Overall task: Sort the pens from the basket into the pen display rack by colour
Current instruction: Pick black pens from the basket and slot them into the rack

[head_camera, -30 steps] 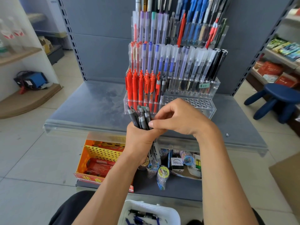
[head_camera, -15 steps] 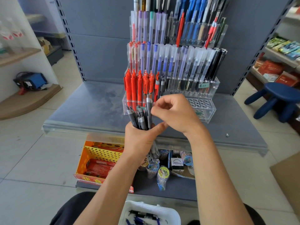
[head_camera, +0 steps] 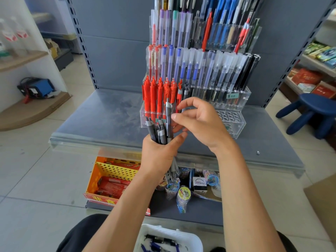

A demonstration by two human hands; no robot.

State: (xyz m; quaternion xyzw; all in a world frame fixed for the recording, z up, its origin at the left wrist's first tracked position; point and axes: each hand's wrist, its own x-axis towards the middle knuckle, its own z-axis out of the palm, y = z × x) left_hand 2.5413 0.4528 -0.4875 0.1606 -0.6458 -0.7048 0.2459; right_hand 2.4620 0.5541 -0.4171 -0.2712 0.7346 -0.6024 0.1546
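Right hand (head_camera: 201, 124) has come up since a second ago and drawn one grey pen (head_camera: 169, 113) most of the way out of the bundle; its top now sits in front of the red pens (head_camera: 154, 95).

Left to right:
- Yellow crate (head_camera: 116, 171), low left under the shelf. Not part of this job.
- Left hand (head_camera: 158, 159), fist wrapped round the bundle of grey pens (head_camera: 156, 130), holding them upright, near side of the rack.
- Grey pen stands above the bundle, lower end down among the others. Right hand has thumb and fingertips pinched on it near the clip.
- White basket (head_camera: 154, 228), bottom centre, nearest me, a few dark and blue pens left in it.
- Pen display rack (head_camera: 238, 128) on the shelf beyond the hands. Front row: red pens at left, one dark pen (head_camera: 185, 91) just right of them, then empty holes (head_camera: 227, 115) out to the right end.
- Blue stool (head_camera: 312, 113), far right, irrelevant.

My read: mid-sort, on the grey batch, one pen at a time from the left fist. Next move needs the pen pulled fully clear, carried right past the reds, tip lined up over a free hole beside the dark pen, then dropped straight in. Holes are tight and neighbours close, so keep it vertical.
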